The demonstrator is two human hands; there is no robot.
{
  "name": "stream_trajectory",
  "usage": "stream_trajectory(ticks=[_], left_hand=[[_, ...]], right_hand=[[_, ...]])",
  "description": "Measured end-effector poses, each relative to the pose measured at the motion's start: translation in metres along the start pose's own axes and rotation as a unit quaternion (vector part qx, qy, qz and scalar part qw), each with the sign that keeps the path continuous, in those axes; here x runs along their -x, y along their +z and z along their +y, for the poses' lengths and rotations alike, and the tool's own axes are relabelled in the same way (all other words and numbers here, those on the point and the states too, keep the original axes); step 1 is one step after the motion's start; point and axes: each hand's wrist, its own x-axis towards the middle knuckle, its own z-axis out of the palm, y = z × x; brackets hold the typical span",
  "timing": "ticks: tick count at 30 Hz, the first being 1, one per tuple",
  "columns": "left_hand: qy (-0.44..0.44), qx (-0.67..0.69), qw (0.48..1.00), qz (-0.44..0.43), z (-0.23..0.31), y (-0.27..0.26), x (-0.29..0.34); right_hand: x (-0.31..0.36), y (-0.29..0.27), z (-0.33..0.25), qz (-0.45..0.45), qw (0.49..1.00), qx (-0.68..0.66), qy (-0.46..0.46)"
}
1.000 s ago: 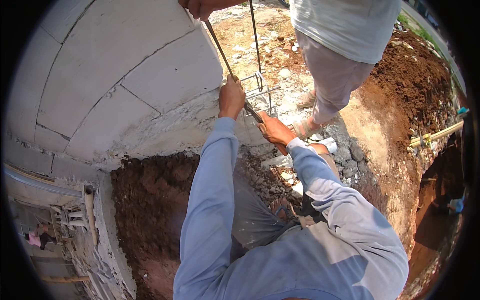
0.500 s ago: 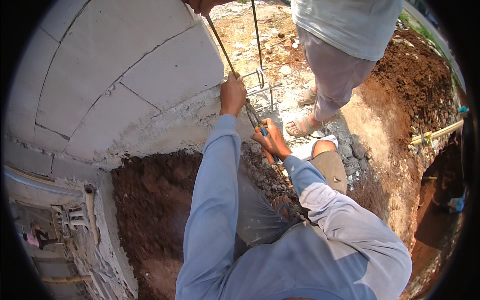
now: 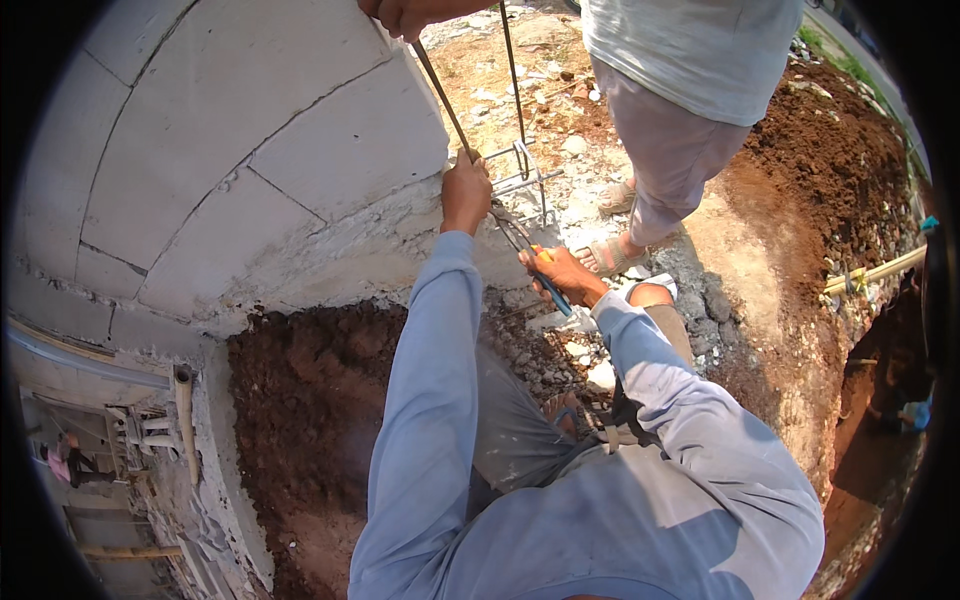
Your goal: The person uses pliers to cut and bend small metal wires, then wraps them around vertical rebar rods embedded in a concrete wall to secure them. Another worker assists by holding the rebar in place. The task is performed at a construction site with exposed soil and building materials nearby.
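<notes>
My left hand (image 3: 466, 194) is closed around a thin dark steel bar (image 3: 441, 92) at the corner of the block wall. In my right hand (image 3: 566, 277) I grip pliers (image 3: 515, 235) with blue and orange-yellow handles. Their jaw end lies just below my left hand and is partly hidden by it. Beside my left hand, stirrups of bent steel (image 3: 530, 172) surround a second upright bar (image 3: 512, 75). At the top edge another person's hand (image 3: 420, 12) holds the upper part of the first bar.
A pale block wall (image 3: 330, 130) fills the left side. A person in sandals (image 3: 650, 150) stands close at the right. Dark soil (image 3: 310, 400) lies below the wall, rubble (image 3: 710, 310) near my right arm, and a trench (image 3: 880, 410) at far right.
My right hand has moved slightly right and down, and the handles of the pliers show at a different angle. My left hand stays on the bar.
</notes>
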Motion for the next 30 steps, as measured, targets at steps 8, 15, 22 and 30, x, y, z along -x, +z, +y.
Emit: stream_trajectory(ticks=[8, 15, 22, 30], left_hand=[[-0.008, 0.04, 0.999, 0.021, 0.005, 0.005, 0.006], [-0.033, 0.074, 0.997, 0.007, 0.009, 0.001, 0.007], [-0.036, 0.074, 0.996, 0.016, 0.007, 0.002, 0.007], [-0.048, 0.117, 0.99, 0.06, 0.003, -0.002, 0.013]], right_hand=[[-0.024, -0.092, -0.059, -0.123, 0.961, 0.228, 0.092], [0.008, -0.046, -0.005, 0.119, 0.894, 0.373, -0.218], [0.021, -0.005, 0.028, 0.385, 0.69, 0.518, -0.33], [0.007, -0.001, 0.039, 0.272, 0.793, 0.488, -0.242]])
